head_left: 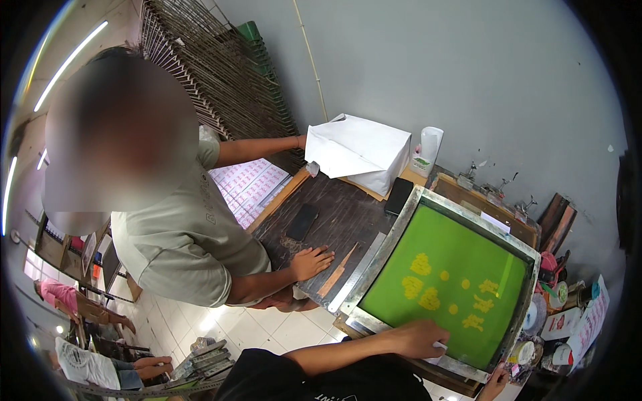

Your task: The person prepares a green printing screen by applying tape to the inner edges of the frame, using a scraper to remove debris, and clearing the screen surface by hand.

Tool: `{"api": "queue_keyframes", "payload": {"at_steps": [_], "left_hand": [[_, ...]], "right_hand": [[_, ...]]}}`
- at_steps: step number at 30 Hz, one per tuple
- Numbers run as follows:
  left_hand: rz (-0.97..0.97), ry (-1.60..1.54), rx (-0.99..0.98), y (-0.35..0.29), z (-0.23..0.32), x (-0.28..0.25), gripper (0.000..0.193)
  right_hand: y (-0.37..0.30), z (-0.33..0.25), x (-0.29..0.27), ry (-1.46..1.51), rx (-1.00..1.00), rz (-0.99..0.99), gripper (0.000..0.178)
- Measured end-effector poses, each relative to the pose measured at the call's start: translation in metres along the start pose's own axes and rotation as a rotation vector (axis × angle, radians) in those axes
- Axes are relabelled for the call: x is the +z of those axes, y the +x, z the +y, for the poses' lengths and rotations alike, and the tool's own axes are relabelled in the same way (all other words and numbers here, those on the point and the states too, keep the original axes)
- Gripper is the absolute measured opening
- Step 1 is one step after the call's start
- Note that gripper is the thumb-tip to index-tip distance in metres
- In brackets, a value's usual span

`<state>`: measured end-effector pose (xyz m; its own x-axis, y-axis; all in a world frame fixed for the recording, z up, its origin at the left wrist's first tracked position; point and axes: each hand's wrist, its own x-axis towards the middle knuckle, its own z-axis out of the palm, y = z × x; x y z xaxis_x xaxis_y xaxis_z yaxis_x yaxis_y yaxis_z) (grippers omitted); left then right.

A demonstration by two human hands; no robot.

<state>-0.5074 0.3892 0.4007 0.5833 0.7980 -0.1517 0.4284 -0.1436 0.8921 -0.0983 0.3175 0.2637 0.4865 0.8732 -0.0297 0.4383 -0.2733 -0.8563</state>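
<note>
A screen printing frame (374, 274) with a metal rim lies tilted on the table in front of me. Its green mesh (435, 240) carries several yellow shapes. My left hand (418, 339) is closed over the near side of the frame, with a small white piece of cloth or paper (439, 345) poking out of it. At the frame's near right corner, my right hand (493, 383) has its fingers curled against the rim; the picture's lower edge cuts it off partly.
A co-worker (194, 234) stands at the left, one hand on the dark tabletop (338, 207), the other by a white-wrapped stack (361, 150). A phone (302, 222) and a wooden strip (338, 271) lie there. Tubs and tape rolls (558, 294) crowd the right. A wire rack (221, 73) stands behind.
</note>
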Motion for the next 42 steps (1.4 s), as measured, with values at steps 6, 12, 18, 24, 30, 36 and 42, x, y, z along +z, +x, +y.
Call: {"api": "queue_keyframes", "payload": {"at_steps": [6, 12, 18, 24, 30, 36, 42], "left_hand": [[0.053, 0.011, 0.084, 0.003, -0.014, 0.014, 0.03], [0.012, -0.058, 0.084, 0.002, -0.016, 0.009, 0.028], [0.048, -0.057, 0.133, 0.0, -0.017, 0.01, 0.026], [0.0, -0.069, 0.126, -0.002, -0.014, 0.004, 0.028], [0.011, -0.064, 0.164, -0.001, -0.02, 0.009, 0.033], [-0.031, -0.053, 0.137, 0.001, -0.031, 0.016, 0.04], [-0.061, 0.038, 0.06, -0.002, -0.022, 0.008, 0.039]], "right_hand": [[0.0, -0.009, 0.006, 0.015, -0.027, 0.07, 0.03], [0.009, 0.019, 0.001, -0.033, -0.069, 0.053, 0.026], [0.003, -0.003, 0.004, -0.011, -0.059, 0.048, 0.032], [0.003, -0.005, -0.002, -0.079, -0.045, -0.008, 0.045], [0.006, -0.016, 0.002, -0.295, -0.228, 0.2, 0.035], [0.029, -0.252, 0.061, -0.035, -0.478, -0.232, 0.044], [-0.008, -0.456, 0.226, -0.276, -0.875, -1.137, 0.067]]}}
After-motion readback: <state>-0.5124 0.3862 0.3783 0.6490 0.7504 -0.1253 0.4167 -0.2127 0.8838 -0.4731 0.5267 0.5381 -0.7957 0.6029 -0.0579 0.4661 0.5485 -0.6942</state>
